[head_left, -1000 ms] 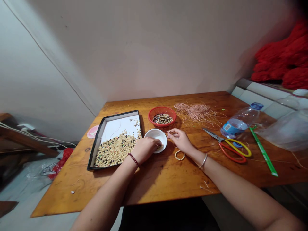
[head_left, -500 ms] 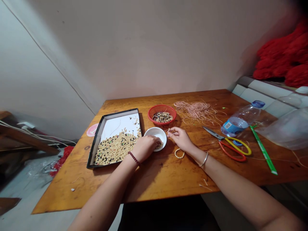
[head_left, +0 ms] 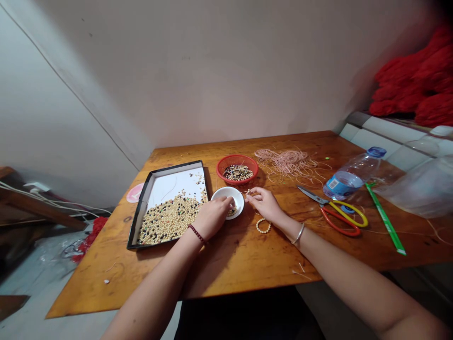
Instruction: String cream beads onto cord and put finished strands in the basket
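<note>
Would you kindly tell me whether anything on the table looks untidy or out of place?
The pink cord sprawls in a tangle with loose strands, and a few thread scraps lie stray near the front edge of the table.

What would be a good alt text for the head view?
A person's left hand is in a white bowl with beads, while the right hand pinches a thin cord. Around them on a wooden table are a bead-filled tray, red basket, pink thread and scissors.
</note>
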Motion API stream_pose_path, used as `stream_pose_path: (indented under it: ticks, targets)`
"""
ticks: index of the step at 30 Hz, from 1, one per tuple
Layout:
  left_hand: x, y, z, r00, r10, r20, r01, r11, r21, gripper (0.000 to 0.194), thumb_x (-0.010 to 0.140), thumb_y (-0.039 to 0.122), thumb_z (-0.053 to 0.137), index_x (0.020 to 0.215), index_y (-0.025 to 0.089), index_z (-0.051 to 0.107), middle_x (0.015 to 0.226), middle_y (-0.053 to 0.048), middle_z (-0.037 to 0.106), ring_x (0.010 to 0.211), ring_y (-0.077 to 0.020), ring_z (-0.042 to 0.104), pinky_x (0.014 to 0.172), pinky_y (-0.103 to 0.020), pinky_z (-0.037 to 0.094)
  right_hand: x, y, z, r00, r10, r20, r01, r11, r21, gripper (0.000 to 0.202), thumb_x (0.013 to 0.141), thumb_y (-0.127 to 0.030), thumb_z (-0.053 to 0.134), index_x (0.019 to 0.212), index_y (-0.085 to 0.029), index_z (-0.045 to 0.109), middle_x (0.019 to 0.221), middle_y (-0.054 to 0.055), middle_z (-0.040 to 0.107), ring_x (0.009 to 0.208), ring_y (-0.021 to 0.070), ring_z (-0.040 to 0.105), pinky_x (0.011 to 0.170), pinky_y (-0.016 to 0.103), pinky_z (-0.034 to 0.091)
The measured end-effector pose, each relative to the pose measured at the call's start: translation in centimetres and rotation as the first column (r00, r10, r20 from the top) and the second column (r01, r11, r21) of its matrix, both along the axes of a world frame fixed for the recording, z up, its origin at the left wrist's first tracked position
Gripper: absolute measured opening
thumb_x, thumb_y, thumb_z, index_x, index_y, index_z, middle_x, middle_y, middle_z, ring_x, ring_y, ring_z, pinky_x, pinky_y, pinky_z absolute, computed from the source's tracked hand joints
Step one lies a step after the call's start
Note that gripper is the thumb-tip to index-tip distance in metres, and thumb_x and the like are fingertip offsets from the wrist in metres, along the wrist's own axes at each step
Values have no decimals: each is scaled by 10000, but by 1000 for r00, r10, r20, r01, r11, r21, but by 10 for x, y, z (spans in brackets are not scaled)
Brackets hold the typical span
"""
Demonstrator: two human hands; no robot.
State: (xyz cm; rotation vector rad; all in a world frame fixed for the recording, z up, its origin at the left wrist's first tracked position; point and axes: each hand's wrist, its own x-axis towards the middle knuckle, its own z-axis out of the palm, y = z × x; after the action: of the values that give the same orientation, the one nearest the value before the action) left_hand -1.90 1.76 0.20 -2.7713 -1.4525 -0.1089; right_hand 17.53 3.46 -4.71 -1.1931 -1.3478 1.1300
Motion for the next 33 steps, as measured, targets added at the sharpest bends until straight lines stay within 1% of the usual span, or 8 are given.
stream_pose_path:
  ticks: [4,7,19,23,26,29,31,33]
  targets:
    - [1,-1,4,1000,1,-19,-1,999,-39,164,949,263,396,971,171,529,891,-77,660,714,-179,622,605,-246,424,0,0,0,1000,-18,17,18,1000,4,289,719,-421,637,816,-159,563,733,84,696,597,172,646,474,238,454]
    - [1,-1,5,1000,-1,-29,-1,999,-45,158,939,248,409,1000,169,531,895,-82,666,710,-183,626,604,-246,427,1,0,0,999,-34,25,34,999,17,300,718,-440,637,805,-163,565,742,89,704,602,181,657,481,250,469]
    - [-1,1,-2,998,13,-69,-14,1000,-17,177,933,229,401,1026,174,540,885,-98,679,751,-212,652,637,-273,461,2,-2,5,998,-49,48,47,998,48,313,752,-453,617,811,-146,612,799,115,722,673,202,678,495,253,485]
    - [0,0,-1,997,17,-70,-18,1000,-5,188,929,220,395,1033,180,547,861,-91,680,731,-221,653,636,-285,470,2,-3,6,995,-82,54,79,995,56,327,757,-462,621,820,-141,618,808,122,728,682,204,677,499,250,486]
    - [0,-1,0,998,29,-47,-30,999,-13,217,922,209,408,1096,185,535,828,-81,683,712,-215,651,649,-288,473,2,-4,7,995,-84,51,80,995,64,328,753,-469,627,804,-145,617,802,123,729,691,208,680,494,248,486]
    - [0,-2,2,998,39,42,-39,999,-7,278,932,211,395,1201,196,465,865,-75,688,718,-201,653,643,-271,465,1,-4,8,997,-70,43,68,996,56,320,755,-469,620,797,-153,610,794,116,727,672,208,681,473,248,482]
    - [1,-3,4,996,41,79,-40,999,-14,293,955,242,366,1237,183,416,857,-79,688,699,-192,648,609,-255,451,1,-4,9,997,-73,38,72,996,45,309,751,-460,621,805,-156,605,786,112,723,655,206,680,467,252,483]
    - [2,-4,7,997,44,59,-42,999,-27,294,973,288,341,1236,171,403,810,-79,682,664,-189,641,582,-249,438,0,-5,11,996,-74,42,72,996,48,299,745,-449,627,805,-157,606,781,111,721,656,209,683,480,260,493]
